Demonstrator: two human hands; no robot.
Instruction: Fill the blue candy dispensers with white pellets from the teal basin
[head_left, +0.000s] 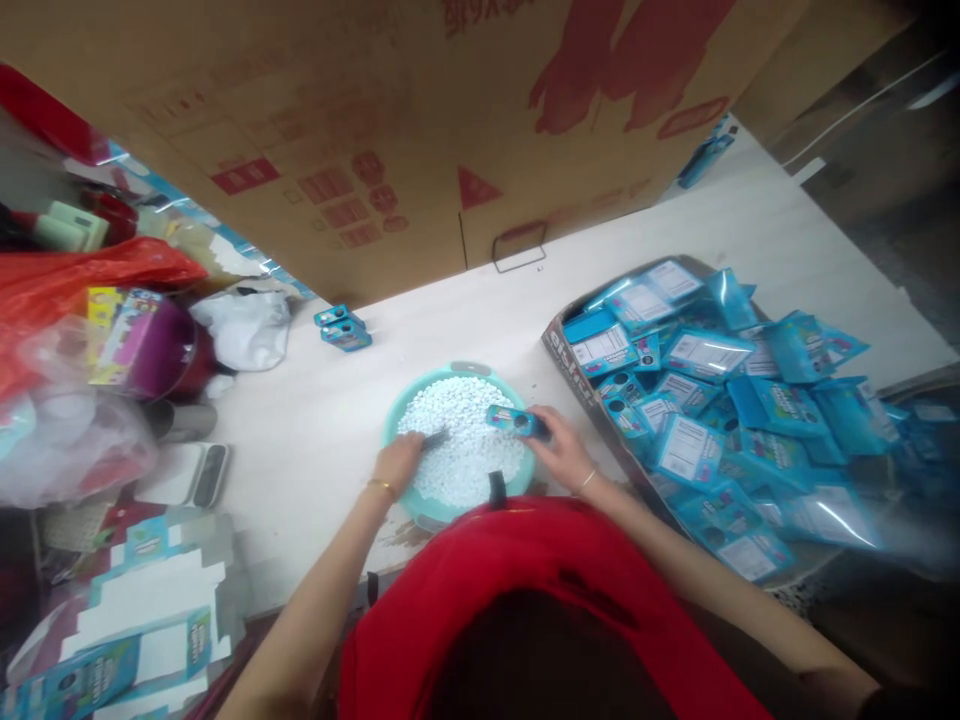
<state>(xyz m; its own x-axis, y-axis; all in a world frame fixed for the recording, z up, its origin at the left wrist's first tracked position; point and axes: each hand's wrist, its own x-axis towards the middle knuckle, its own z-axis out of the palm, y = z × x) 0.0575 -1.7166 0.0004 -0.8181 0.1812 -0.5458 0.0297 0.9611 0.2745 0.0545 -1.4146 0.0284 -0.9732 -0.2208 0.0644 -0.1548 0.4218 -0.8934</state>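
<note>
A light turquoise basin [390, 412] full of small white pellets [459, 468] stands on the table in front of me. My left hand [399, 462] is at the basin's left rim, fingers closed around a dark scoop [435, 438] whose end lies over the pellets; its exact shape is hard to make out. Over the right side of the basin, my right hand [564, 450] grips one end of a small blue box [513, 420]. The box is tilted slightly, with printing and dark round marks on its upper side.
A large cardboard carton [390, 140] walls off the back. At right, an open tray [581, 385] overflows with blue packs [690, 445]. Two small blue boxes [343, 328] stand behind the basin. Left lie a scale [180, 474], a white bag [247, 328] and flat box blanks [150, 610].
</note>
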